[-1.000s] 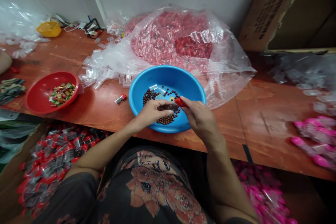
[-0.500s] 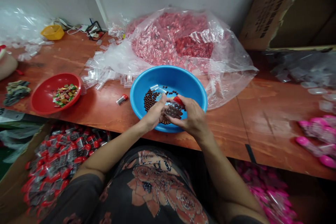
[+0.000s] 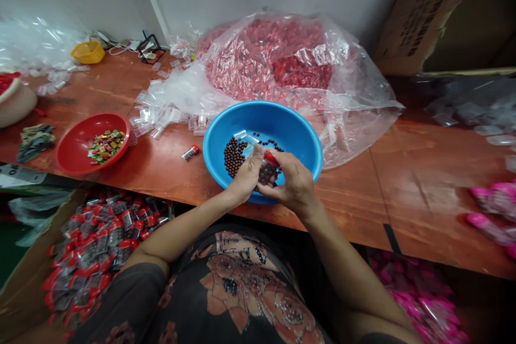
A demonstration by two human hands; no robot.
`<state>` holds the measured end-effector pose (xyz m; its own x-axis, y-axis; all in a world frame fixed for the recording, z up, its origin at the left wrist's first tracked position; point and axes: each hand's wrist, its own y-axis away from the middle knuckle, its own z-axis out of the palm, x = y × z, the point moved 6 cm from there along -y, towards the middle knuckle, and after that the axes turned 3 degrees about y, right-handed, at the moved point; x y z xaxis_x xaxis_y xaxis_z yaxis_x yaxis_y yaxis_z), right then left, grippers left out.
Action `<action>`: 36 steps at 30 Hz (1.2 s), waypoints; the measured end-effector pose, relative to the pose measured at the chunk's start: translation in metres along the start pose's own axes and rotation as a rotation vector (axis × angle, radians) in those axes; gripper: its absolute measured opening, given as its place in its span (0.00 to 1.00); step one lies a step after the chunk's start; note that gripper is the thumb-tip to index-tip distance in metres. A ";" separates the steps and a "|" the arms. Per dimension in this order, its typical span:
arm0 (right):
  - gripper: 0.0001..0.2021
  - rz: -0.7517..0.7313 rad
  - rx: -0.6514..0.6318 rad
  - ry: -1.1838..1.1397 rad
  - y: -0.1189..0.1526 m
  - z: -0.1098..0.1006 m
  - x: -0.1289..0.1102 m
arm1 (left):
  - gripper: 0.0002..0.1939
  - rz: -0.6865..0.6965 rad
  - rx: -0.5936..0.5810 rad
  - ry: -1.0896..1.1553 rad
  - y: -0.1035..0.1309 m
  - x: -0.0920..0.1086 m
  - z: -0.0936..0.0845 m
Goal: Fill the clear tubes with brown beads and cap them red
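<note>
A small clear jar (image 3: 266, 172) with a red cap, filled with dark brown balls, is held between my two hands above the blue basin. My left hand (image 3: 246, 176) closes on the jar's left side, its thumb pointing up along it. From the right, my right hand (image 3: 297, 181) grips the jar, with fingers near the red cap and the thumb low on the side. Loose brown balls (image 3: 234, 158) lie in the blue basin (image 3: 312, 142), where a clear empty tube (image 3: 241, 135) also rests. Part of the jar is hidden by my fingers.
Left of the basin lies another red-capped jar (image 3: 191, 152), then a red bowl (image 3: 66, 145) of wrapped candies. A large plastic bag (image 3: 266, 59) of red pieces stands behind. Below the table edge, a box holds many red-capped jars (image 3: 100, 242). Pink-capped tubes (image 3: 495, 199) lie right.
My hands have drawn closer together around the jar, which now stands more upright with its red cap up. The whole view has shifted slightly.
</note>
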<state>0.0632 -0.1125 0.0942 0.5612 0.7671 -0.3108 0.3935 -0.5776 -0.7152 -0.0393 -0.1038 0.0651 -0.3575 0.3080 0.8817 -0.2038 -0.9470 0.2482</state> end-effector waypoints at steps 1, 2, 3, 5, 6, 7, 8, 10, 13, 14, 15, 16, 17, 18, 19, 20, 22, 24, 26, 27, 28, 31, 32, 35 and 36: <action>0.40 -0.013 0.007 -0.017 -0.001 0.000 -0.001 | 0.37 0.003 0.000 -0.009 0.001 0.000 -0.001; 0.41 -0.027 0.013 -0.031 -0.001 -0.001 -0.002 | 0.37 0.006 0.004 -0.023 0.002 0.001 -0.001; 0.41 -0.037 0.014 -0.033 -0.002 -0.001 -0.002 | 0.37 0.009 0.011 -0.042 0.002 0.001 -0.002; 0.41 -0.051 0.007 -0.012 -0.003 -0.002 -0.001 | 0.37 0.013 0.030 -0.086 0.004 0.002 -0.004; 0.41 -0.054 -0.002 0.003 -0.004 -0.002 -0.001 | 0.38 0.017 0.036 -0.103 0.004 0.004 -0.004; 0.40 -0.058 -0.011 0.016 -0.004 -0.003 0.000 | 0.37 0.021 0.036 -0.113 0.005 0.005 -0.004; 0.40 -0.062 -0.017 0.032 -0.005 -0.003 0.001 | 0.37 0.025 0.033 -0.117 0.005 0.006 -0.004; 0.38 -0.069 -0.020 0.075 -0.007 -0.003 0.003 | 0.37 0.036 0.021 -0.113 0.005 0.009 -0.005; 0.36 -0.063 -0.005 0.130 -0.010 -0.001 0.003 | 0.36 0.069 0.021 -0.113 0.005 0.014 -0.006; 0.35 -0.059 0.004 0.128 -0.011 -0.001 0.003 | 0.36 0.074 0.022 -0.111 0.005 0.015 -0.006; 0.34 -0.050 0.011 0.115 -0.013 0.000 0.001 | 0.37 0.069 0.023 -0.103 0.005 0.016 -0.007; 0.33 -0.037 0.009 0.088 -0.014 0.000 0.000 | 0.37 0.057 0.025 -0.089 0.005 0.016 -0.007; 0.32 -0.016 -0.003 0.051 -0.015 0.001 -0.001 | 0.38 0.041 0.029 -0.070 0.005 0.016 -0.007; 0.32 0.011 -0.026 0.009 -0.016 0.001 -0.001 | 0.39 0.024 0.035 -0.049 0.004 0.016 -0.007; 0.32 0.041 -0.060 -0.037 -0.018 0.002 -0.001 | 0.38 0.009 0.043 -0.029 0.004 0.017 -0.007; 0.33 0.068 -0.100 -0.086 -0.019 0.003 -0.001 | 0.37 -0.007 0.051 -0.008 0.004 0.018 -0.008; 0.36 0.110 -0.177 -0.193 -0.020 0.004 0.000 | 0.32 -0.045 0.057 0.041 0.003 0.018 -0.010; 0.33 0.137 -0.223 -0.315 -0.022 0.004 0.001 | 0.27 -0.090 0.044 0.100 0.003 0.018 -0.013; 0.24 0.173 -0.223 -0.420 -0.024 0.002 0.005 | 0.25 -0.126 0.000 0.157 0.003 0.017 -0.015; 0.19 0.192 -0.212 -0.456 -0.024 0.002 0.006 | 0.25 -0.135 -0.031 0.178 0.003 0.016 -0.015; 0.17 0.208 -0.198 -0.480 -0.025 0.001 0.007 | 0.24 -0.140 -0.063 0.194 0.004 0.015 -0.014; 0.15 0.240 -0.162 -0.504 -0.026 0.001 0.008 | 0.25 -0.141 -0.116 0.223 0.005 0.014 -0.013; 0.15 0.243 -0.155 -0.500 -0.026 0.002 0.007 | 0.26 -0.144 -0.116 0.227 0.006 0.013 -0.013; 0.17 0.226 -0.159 -0.460 -0.025 0.006 0.003 | 0.31 -0.140 -0.077 0.220 0.006 0.012 -0.015; 0.20 0.208 -0.165 -0.441 -0.025 0.008 0.001 | 0.32 -0.122 -0.059 0.218 0.005 0.013 -0.016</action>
<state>0.0483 -0.0954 0.1067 0.2936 0.6555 -0.6958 0.4361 -0.7396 -0.5126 -0.0593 -0.1036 0.0710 -0.5140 0.4382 0.7375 -0.3082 -0.8966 0.3179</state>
